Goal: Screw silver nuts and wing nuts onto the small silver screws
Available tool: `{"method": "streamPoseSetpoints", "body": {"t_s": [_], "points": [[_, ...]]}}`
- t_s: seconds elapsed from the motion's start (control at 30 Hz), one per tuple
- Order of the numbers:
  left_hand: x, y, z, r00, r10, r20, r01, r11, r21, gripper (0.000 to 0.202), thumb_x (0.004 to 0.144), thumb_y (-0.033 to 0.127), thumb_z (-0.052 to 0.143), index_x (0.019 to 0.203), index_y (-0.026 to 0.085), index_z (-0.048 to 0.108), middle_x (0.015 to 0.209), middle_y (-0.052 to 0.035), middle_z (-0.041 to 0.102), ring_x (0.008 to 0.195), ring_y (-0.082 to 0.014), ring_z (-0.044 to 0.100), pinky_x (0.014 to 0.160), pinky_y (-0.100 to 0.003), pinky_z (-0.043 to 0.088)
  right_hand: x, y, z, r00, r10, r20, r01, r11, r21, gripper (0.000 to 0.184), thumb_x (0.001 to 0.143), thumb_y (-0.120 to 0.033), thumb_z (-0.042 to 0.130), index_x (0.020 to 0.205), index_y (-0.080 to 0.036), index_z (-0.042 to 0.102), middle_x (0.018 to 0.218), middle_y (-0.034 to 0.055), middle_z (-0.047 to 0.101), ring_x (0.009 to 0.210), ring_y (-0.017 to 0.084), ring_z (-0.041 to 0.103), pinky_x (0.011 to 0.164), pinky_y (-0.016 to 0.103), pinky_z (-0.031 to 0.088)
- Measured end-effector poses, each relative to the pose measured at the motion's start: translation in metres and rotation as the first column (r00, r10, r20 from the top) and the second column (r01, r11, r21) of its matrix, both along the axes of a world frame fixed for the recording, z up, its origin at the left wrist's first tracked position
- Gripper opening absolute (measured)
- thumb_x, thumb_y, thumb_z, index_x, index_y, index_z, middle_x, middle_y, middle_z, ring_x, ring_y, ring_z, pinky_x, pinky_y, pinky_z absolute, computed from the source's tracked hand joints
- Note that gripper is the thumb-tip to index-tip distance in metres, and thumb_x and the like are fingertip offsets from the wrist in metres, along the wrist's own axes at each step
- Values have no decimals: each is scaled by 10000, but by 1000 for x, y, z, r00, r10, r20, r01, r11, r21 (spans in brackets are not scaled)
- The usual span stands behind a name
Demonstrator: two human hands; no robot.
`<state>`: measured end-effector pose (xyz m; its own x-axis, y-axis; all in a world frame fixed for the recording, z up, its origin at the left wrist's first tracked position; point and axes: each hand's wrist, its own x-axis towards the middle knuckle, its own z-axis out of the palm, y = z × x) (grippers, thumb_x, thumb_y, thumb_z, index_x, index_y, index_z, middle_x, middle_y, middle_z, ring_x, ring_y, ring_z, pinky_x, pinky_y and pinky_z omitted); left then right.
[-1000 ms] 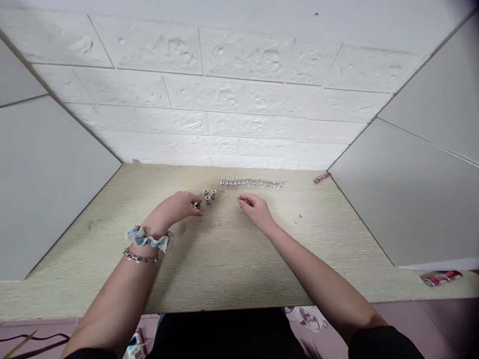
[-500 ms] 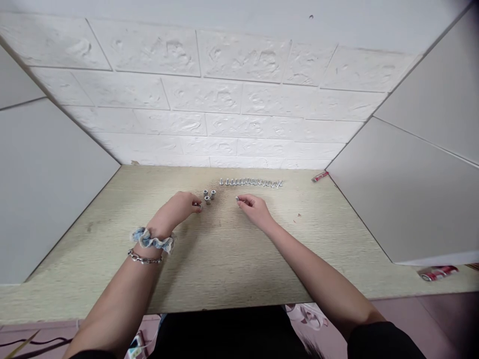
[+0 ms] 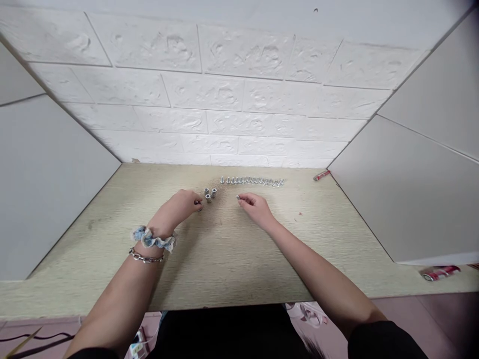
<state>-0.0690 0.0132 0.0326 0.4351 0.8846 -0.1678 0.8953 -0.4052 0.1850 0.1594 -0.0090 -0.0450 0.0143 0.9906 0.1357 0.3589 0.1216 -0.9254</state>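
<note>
My left hand (image 3: 180,209) is closed on the table at the left. Its fingertips pinch a small metal piece (image 3: 198,203), mostly hidden by the thumb and fingers. Just right of it stand three short silver metal cylinders (image 3: 208,198) with dark round openings on top. My right hand (image 3: 256,209) is closed too, pinching a small silver bolt (image 3: 238,197) whose end pokes out past thumb and forefinger. Behind both hands, several silver bolts (image 3: 253,180) stand in a row, and those at the right end lean.
The pale wooden table (image 3: 224,259) ends at a white brick-pattern wall (image 3: 224,94). Grey panels (image 3: 56,184) flank both sides. One red can-like cylinder (image 3: 322,175) lies at the back right, another (image 3: 440,272) at the front right. Tiny scraps (image 3: 300,214) lie right of my right hand.
The view has shifted very slightly. Both hands stay almost where they were, with the same small pieces in their fingers.
</note>
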Motion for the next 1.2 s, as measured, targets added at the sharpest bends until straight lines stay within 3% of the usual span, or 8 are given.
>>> {"method": "streamPoseSetpoints", "body": {"t_s": [0.23,0.8,1.2], "points": [[-2,0,1,1000,-4,-13,5,1000,12,196,747,229,476,653,182,641,644,-38,642,591,-160,526,560,-253,299,0,1,-2,1000,2,-10,-2,1000,18,247,712,-295,553,877,-170,688,843,38,695,714,136,601,688,275,464],[-6,0,5,995,101,22,-102,994,42,228,743,275,509,803,252,727,836,-26,716,810,-208,627,697,-263,425,0,-1,0,1000,-21,-10,21,1000,12,243,704,-297,556,867,-174,688,822,36,695,692,138,593,668,274,466],[-7,-5,11,996,55,72,-67,984,167,322,830,295,398,873,170,691,866,-77,699,805,-210,622,730,-285,435,3,0,-1,999,-7,-51,8,1000,5,255,717,-306,545,896,-179,675,825,25,685,671,123,576,676,267,455]]}}
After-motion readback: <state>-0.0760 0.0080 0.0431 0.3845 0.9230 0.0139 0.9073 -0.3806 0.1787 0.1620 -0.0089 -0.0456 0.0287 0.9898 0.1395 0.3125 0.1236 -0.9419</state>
